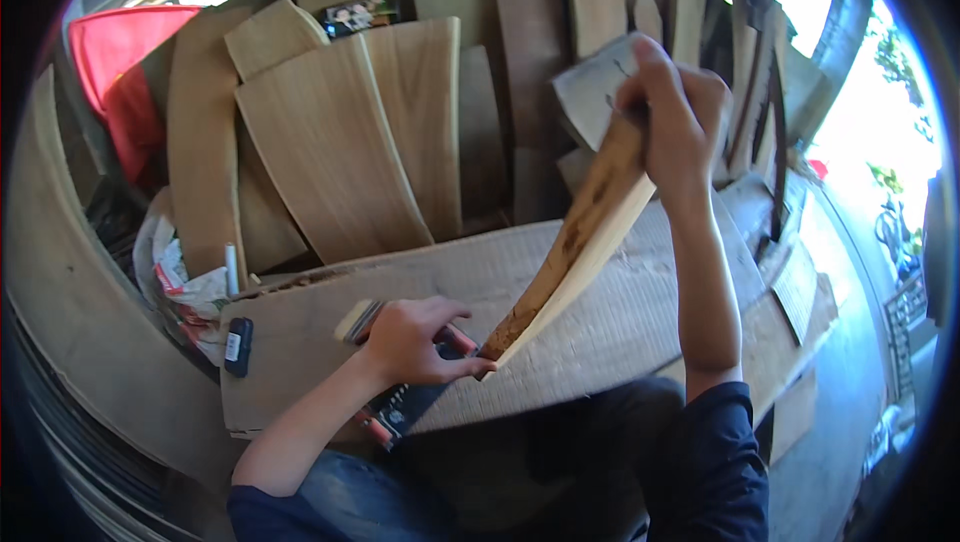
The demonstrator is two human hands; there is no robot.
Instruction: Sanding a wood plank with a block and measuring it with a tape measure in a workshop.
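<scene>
**Curved wood piece held at both ends over the slab**

The curved wood piece [580, 242] stood tilted, its lower tip resting on the wide wooden slab [620, 322] that served as a bench. The right hand [672, 107] gripped its upper end, fingers clenched around it, and covered part of a grey sheet [592, 87] behind. At the piece's lower tip the left hand [412, 340] pressed down, fingers curled over a flat tool with red ends [400, 407]; the hand hid most of that tool, so its kind was hard to make out. Well left of the piece, a small dark block [238, 346] lay on the slab's edge. Beyond the piece, planks [340, 152] leaned in a stack, their tops cut off.
</scene>
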